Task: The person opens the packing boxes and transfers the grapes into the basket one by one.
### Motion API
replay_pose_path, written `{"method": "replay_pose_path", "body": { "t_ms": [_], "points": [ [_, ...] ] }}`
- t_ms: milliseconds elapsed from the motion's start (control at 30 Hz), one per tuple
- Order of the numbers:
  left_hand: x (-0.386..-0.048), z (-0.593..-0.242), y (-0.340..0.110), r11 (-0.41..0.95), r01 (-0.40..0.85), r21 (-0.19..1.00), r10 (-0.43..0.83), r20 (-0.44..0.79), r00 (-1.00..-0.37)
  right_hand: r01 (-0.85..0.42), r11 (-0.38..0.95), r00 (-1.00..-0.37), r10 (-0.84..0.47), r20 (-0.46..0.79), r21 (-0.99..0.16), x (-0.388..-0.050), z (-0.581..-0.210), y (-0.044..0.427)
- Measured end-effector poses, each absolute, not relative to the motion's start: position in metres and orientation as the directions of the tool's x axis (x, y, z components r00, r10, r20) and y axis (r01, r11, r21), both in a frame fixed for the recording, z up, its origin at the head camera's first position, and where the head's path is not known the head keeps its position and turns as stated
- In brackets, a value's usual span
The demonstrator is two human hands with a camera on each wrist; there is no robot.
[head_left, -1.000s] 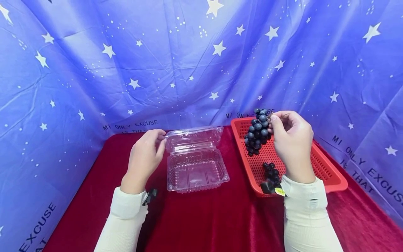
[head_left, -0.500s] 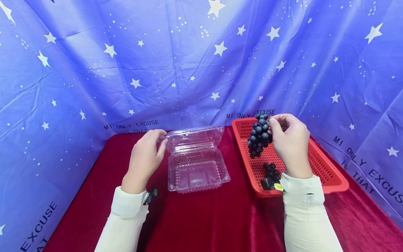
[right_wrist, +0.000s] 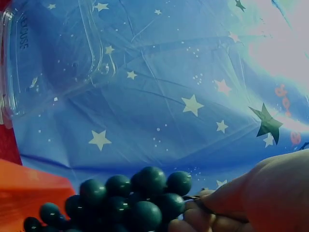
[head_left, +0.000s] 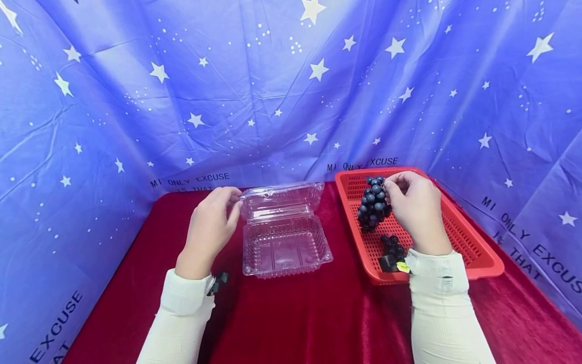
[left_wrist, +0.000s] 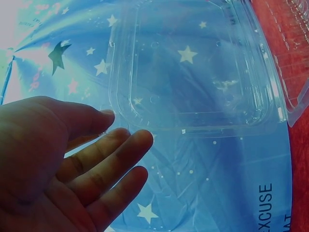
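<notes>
My right hand (head_left: 416, 212) pinches the stem of a bunch of dark grapes (head_left: 373, 202), which hangs over the red basket (head_left: 352, 227). In the right wrist view the thumb and fingers close on the stem beside the round grapes (right_wrist: 145, 215). At the near left, my left hand (head_left: 209, 227) holds the left corner of the raised lid (head_left: 282, 199) of a clear plastic container (head_left: 286, 247). Seen from the left wrist, thumb and forefinger meet at the lid's corner while the other fingers stay loose. Nothing shows inside the container's base.
A smaller bunch of dark grapes (head_left: 393, 245) lies in the basket, partly hidden by the right wrist's black device (head_left: 388, 263). Red cloth (head_left: 291, 313) covers the table. A blue curtain (head_left: 254, 101) with stars hangs behind and at both sides.
My right hand has lowered the bunch of grapes a little towards the basket. My left hand and the container's lid stay in place.
</notes>
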State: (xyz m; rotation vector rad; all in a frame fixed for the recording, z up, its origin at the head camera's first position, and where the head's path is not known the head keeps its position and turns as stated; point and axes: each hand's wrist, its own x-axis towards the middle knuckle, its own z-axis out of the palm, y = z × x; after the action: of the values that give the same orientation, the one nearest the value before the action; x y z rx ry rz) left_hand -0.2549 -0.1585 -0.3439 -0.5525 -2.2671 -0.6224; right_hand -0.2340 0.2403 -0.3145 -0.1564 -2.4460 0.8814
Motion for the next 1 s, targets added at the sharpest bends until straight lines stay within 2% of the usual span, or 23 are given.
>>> {"method": "replay_pose_path", "body": {
  "t_ms": [467, 633, 833, 1000],
  "points": [
    [-0.254, -0.343, -0.158, 0.793, 0.544, 0.274, 0.213, 0.712, -0.669, -0.042, 0.861, -0.951, 0.121, 0.285, -0.507, -0.223, -0.309, 0.253],
    [-0.254, -0.343, -0.158, 0.787, 0.549, 0.282, 0.214, 0.710, -0.671, -0.055, 0.887, -0.982, 0.036, 0.186, -0.458, -0.217, -0.305, 0.259],
    [-0.254, -0.343, -0.158, 0.788, 0.545, 0.285, 0.214, 0.704, -0.678, -0.096, 0.909, -0.994, -0.069, 0.081, -0.405, -0.216, -0.306, 0.265],
    [-0.254, -0.344, -0.157, 0.791, 0.543, 0.282, 0.218, 0.699, -0.681, -0.168, 0.895, -0.984, -0.179, 0.011, -0.414, -0.218, -0.311, 0.267]
  ]
}}
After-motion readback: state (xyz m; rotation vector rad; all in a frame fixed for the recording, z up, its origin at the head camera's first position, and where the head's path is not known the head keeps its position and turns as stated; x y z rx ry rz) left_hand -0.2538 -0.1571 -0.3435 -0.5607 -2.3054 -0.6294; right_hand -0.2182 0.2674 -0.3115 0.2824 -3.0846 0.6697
